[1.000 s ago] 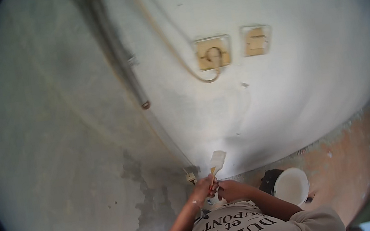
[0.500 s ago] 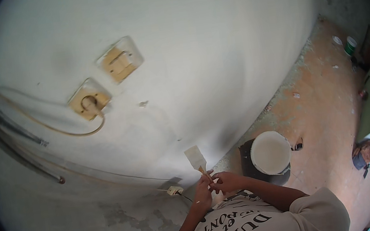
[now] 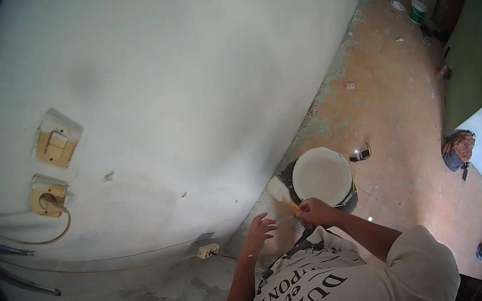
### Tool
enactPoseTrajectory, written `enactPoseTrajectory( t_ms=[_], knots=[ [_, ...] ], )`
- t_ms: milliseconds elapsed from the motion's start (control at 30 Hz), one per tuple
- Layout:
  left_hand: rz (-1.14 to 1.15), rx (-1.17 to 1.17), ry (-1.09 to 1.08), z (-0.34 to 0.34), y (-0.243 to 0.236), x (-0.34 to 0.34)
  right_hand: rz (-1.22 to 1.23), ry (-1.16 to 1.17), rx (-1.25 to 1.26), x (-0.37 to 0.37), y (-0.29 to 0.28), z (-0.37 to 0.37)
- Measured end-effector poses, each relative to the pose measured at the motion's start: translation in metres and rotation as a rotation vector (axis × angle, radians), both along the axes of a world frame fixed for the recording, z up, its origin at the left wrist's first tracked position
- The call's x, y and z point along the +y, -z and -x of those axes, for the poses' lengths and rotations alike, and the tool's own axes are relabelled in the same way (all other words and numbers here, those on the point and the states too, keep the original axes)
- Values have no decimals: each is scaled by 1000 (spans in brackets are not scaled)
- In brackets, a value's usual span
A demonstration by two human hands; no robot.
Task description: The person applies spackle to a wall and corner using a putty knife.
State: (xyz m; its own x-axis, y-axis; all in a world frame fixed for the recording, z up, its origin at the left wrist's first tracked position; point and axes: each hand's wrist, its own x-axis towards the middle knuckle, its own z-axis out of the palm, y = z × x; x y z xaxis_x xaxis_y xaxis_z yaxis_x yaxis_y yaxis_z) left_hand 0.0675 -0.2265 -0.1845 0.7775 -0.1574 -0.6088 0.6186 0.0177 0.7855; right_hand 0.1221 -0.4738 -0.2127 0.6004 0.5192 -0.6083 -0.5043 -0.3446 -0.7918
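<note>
My right hand (image 3: 315, 211) is closed round the yellowish wooden handle of a putty knife (image 3: 277, 188). The knife's broad, flat end is pale and points away from me, beside the left rim of a round bucket (image 3: 350, 183). Off-white material fills that bucket, which sits in or on something dark. To the left, close to the wall, my left hand (image 3: 260, 231) holds nothing and its fingers are apart.
The pale wall (image 3: 185, 97) carries a switch (image 3: 57, 147) and a socket (image 3: 50, 201) with a plug in it. Cables run low to an extension block (image 3: 208, 251). A small green tub (image 3: 417, 11) and a bundle (image 3: 459, 149) lie on the brownish floor (image 3: 396, 130).
My left hand has let go of the putty knife and moved apart from it. My right hand has carried the knife right, toward the bucket. The view has shifted rightward.
</note>
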Motion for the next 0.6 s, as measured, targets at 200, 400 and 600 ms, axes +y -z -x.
enactPoseTrajectory(
  t_ms=[200, 400, 600],
  knots=[
    [-402, -227, 87, 0, 7, -33, 537, 82, -580, -62, 105, -13],
    [-422, -304, 256, 4, 17, -37, 581, 271, -439, -63, 157, -29],
    [-501, -339, 394, -19, 6, -47, 632, 329, -391, -43, 175, -41]
  ],
)
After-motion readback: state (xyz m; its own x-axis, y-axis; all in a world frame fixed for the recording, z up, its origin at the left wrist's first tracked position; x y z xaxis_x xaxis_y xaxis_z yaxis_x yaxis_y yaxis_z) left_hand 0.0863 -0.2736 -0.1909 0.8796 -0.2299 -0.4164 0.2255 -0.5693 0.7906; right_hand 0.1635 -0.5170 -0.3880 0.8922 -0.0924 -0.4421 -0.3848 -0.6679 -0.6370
